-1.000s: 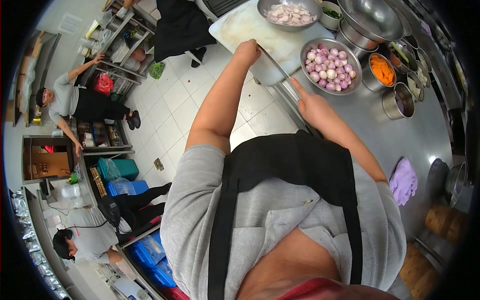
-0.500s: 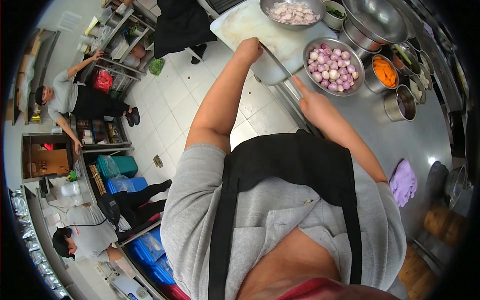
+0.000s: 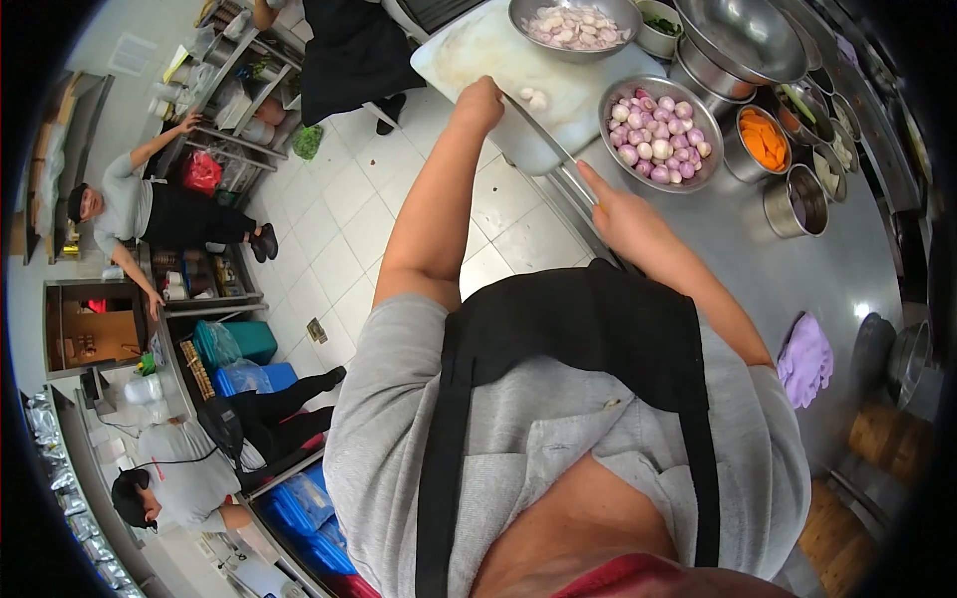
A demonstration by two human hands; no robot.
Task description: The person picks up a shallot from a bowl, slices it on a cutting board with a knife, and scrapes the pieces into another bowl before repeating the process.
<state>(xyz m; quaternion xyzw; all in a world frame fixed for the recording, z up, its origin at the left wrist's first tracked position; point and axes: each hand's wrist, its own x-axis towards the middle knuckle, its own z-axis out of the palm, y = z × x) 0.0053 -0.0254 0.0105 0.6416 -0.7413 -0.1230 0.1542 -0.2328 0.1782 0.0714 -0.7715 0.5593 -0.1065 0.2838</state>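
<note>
A long knife (image 3: 543, 135) stretches between my two hands, beside the near edge of the white cutting board (image 3: 464, 60). My left hand (image 3: 481, 104) is closed at its far end. My right hand (image 3: 628, 214) is closed around the near end, with the index finger lying along it. The fingers hide which end is the handle. Close to my left hand, a few small peeled white shallots (image 3: 536, 100) lie on the board. A metal bowl (image 3: 663, 182) of purple and white shallots (image 3: 658, 135) stands to the right. Another bowl (image 3: 573, 52) holds pale sliced shallots (image 3: 578, 26).
Metal pots hold orange carrot-like pieces (image 3: 764, 140) and other cut vegetables. A large steel bowl (image 3: 743, 40) sits on stacked pots. A purple cloth (image 3: 805, 359) lies on the steel counter (image 3: 738, 249). Two people (image 3: 125, 199) are at the left; another, in a black apron (image 3: 349, 60), stands beyond the board.
The peeled shallots now show on the board beside my left hand; they were not visible before. Both hands remain on the knife, with the view shifted slightly.
</note>
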